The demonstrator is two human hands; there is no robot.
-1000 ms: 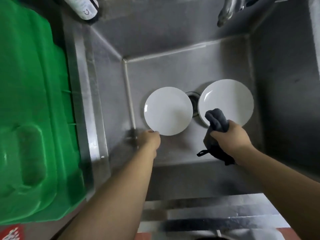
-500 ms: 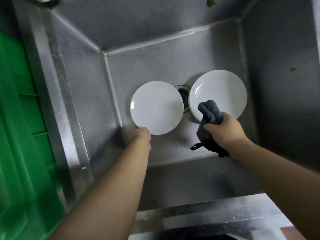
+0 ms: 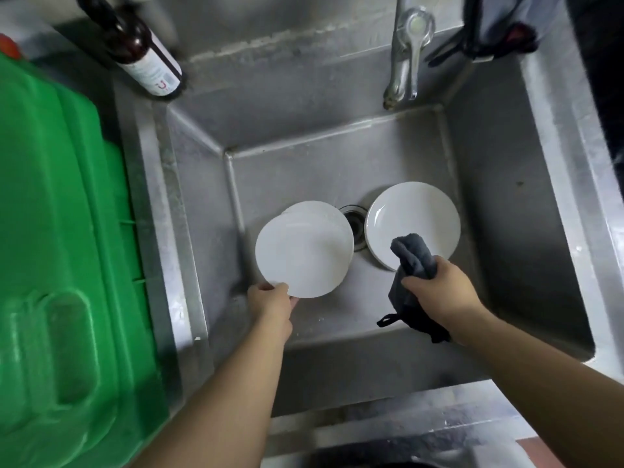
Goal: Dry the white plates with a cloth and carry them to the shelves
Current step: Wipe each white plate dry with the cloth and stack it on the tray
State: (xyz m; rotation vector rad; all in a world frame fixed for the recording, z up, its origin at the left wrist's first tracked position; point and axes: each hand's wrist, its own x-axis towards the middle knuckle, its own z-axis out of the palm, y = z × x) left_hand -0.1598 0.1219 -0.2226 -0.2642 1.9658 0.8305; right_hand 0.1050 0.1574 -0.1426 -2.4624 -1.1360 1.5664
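**As one plate lifts off the sink floor, the drying is about to start**

While the plate is tilting up, the step in hand looks like the pick-up: getting the first plate out so the cloth can reach it. Nearest us, the left hand [image 3: 271, 300] pinches the near rim of the left plate [image 3: 304, 251], thumb on top and fingers curled beneath, and that plate appears raised at an angle over another white plate [image 3: 312, 208] whose far edge peeks out behind it. I cannot tell whether the two are touching.

Across from it, the right hand [image 3: 439, 292] is clenched around a dark grey cloth [image 3: 410, 261], the bunched end poking up above the fist and a loose tail hanging below the wrist. The cloth tip overlaps the near edge of the right plate [image 3: 413, 221], which lies flat beside the drain [image 3: 354, 224]; contact there is unclear.

Next, I judge, the cloth hand needs to come across to the lifted plate and wipe its face while the left grip stays firm on that thin, possibly wet rim.

Farther back, the steel sink [image 3: 337, 130] walls rise to the tap [image 3: 405, 62], with a dark bottle [image 3: 148, 59] at the left corner and a green plastic bin [image 3: 50, 231] alongside.
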